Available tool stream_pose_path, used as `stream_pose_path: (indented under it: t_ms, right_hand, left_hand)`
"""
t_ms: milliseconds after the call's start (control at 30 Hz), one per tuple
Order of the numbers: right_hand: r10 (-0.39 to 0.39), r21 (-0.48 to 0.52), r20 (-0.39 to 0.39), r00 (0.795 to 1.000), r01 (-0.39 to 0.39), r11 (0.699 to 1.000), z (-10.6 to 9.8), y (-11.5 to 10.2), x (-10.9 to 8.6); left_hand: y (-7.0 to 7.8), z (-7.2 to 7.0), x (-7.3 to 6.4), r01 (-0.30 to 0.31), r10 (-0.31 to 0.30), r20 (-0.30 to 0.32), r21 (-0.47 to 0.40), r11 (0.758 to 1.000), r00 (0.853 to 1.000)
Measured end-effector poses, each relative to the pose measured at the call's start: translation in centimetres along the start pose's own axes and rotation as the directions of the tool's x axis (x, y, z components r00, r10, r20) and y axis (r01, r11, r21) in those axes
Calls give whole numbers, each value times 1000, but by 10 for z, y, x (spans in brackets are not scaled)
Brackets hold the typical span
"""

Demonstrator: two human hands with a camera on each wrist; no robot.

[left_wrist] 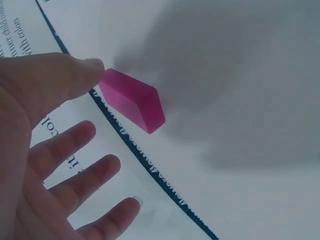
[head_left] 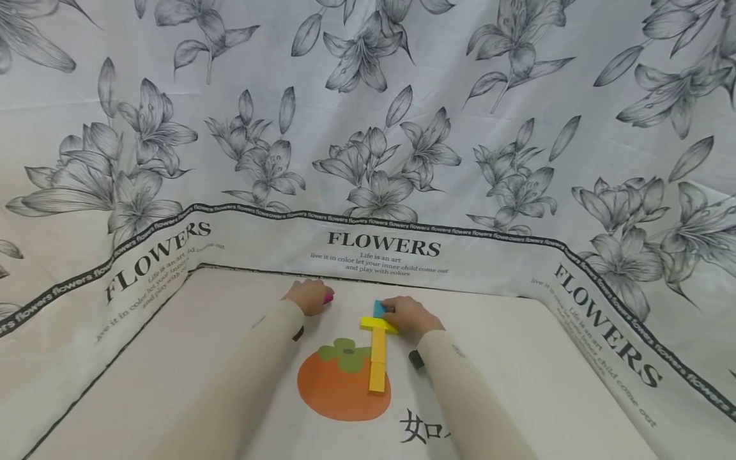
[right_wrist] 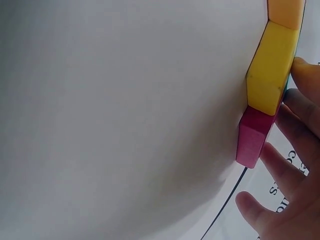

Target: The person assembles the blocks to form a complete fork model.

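Observation:
My left hand (head_left: 308,297) is at the far side of the table, pinching one end of a pink block (left_wrist: 132,100). Its other fingers spread away from the block in the left wrist view. To its right, two orange-yellow blocks (head_left: 377,361) form a straight column with a yellow block (head_left: 378,324) across its far end. Past that crosspiece stands a blue block (head_left: 379,308), where my right hand (head_left: 411,316) has its thumb and fingertips at the right side. A dark magenta block (right_wrist: 253,137) sits against the yellow one, beside my right fingers; the hand hides it in the head view.
The white tabletop cloth (head_left: 500,383) bears a printed orange persimmon (head_left: 339,390), partly under the column, and black characters (head_left: 420,427). A floral curtain (head_left: 374,160) with a dark-edged FLOWERS band rises behind and along both sides of the table.

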State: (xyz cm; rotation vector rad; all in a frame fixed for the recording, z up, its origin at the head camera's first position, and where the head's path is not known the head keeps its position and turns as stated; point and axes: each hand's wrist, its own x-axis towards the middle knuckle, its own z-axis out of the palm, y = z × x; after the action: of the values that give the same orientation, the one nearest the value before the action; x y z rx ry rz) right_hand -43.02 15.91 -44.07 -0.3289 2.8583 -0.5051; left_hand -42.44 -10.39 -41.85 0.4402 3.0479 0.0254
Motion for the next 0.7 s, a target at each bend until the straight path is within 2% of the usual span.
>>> stream_pose_path:
  t_ms: [267,500,700]
  right_hand:
    - [8,12,1,1000,-8,1000,0,-2,-3]
    - [19,-8,-13,1000,-19,1000,2,-1,-1]
    - [34,-2,-15,999,-34,999,0,-5,-4]
  left_hand:
    - [-2,5,0,0,0,18,-10,1000,1000]
    - [-3,11,-2,31,-31,30,1,1000,999]
    - [-1,16,-2,24,-24,-3,-5,1000,1000]
